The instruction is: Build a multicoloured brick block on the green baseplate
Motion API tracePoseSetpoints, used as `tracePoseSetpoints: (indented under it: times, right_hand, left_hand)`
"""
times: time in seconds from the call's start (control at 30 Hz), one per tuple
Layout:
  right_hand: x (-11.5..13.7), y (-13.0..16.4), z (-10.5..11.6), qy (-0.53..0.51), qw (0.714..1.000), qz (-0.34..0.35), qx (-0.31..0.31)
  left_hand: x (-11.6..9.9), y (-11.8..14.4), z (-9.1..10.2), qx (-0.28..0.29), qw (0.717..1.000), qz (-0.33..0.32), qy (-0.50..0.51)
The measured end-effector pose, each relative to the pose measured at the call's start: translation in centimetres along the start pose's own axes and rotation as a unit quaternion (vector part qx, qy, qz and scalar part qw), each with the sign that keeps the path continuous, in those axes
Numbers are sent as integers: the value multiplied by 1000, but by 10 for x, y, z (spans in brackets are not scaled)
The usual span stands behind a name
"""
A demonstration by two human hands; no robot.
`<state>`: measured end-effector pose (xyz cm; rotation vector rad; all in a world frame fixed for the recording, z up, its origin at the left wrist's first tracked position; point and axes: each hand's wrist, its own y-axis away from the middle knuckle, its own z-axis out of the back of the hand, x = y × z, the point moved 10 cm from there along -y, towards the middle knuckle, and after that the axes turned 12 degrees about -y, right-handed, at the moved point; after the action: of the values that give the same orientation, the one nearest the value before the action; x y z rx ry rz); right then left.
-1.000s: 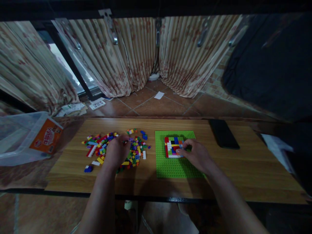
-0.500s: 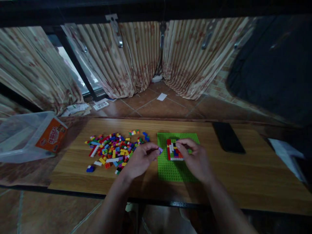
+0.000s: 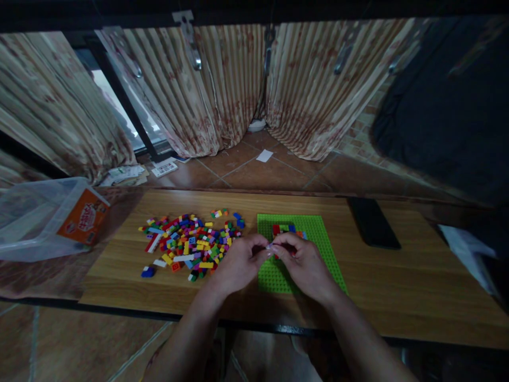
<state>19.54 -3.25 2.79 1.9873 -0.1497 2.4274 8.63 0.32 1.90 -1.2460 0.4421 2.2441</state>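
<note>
Both forearms are bare from the bottom edge of the view up to the wrists; no sleeve, cuff, watch or bracelet shows on either. The left hand (image 3: pixel 238 265) and the right hand (image 3: pixel 304 265) are bare too, without gloves, and no rings can be made out in the dim light. Fingernails are short. Below the worktop's near edge, between the arms, a pale garment over the lap shows faintly.

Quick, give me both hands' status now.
Left hand: fingers pinched on a small pale brick.
Right hand: fingers pinched on the same brick.
</note>
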Motion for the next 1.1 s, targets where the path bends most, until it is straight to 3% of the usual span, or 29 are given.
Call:
tracePoseSetpoints:
  times: [0.13, 0.27, 0.37, 0.47, 0.6, 0.77, 0.9, 1.1]
  right_hand:
    - [-3, -1, -4, -98, 995, -25, 20]
    - [-6, -1, 4, -230, 971, -59, 2]
    - [-12, -1, 31, -345, 933, -79, -63]
    - [-20, 0, 66, -375, 911, -84, -151]
    - [-28, 1, 84, -339, 919, -86, -183]
    - [-30, 1, 84, -190, 961, -52, -192]
    - [-20, -1, 73, -23, 990, 2, -139]
    - [-3, 1, 50, 96, 992, 66, -49]
  left_hand:
    - [-15, 3, 2, -6, 999, -51, -18]
    - [-19, 4, 2, 5, 997, -80, -20]
    - [-10, 2, 13, -19, 997, -66, -44]
    - [3, 1, 29, -51, 995, -33, -78]
    - [14, 0, 39, -68, 987, -4, -144]
    - [18, -1, 42, -80, 972, -1, -222]
    - [22, -2, 47, -89, 962, 12, -257]
    - [23, 0, 49, -84, 959, 9, -271]
